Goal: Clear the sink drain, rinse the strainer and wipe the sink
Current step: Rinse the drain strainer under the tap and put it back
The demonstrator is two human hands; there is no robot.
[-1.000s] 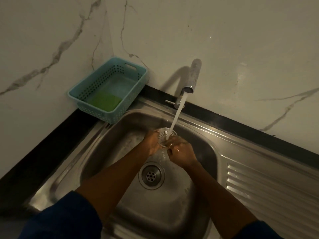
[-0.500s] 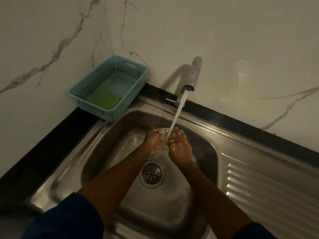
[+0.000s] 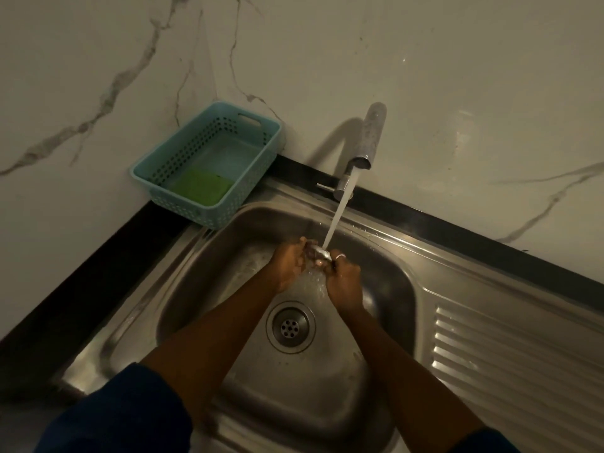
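Observation:
A small round metal strainer sits between both hands under the running water, above the steel sink. My left hand grips its left side and my right hand, with a ring on one finger, grips its right side. Fingers hide most of the strainer. The tap pours a stream onto it. The open drain lies in the basin floor, nearer to me than the hands.
A teal perforated basket stands in the back left corner on the sink's edge, with a green sponge inside. A ribbed draining board runs along the right. Marble walls close the back and left.
The strainer has been turned in my hands under the stream, from face-up to more edge-on. My right hand's fingers have curled in around it. The water keeps running.

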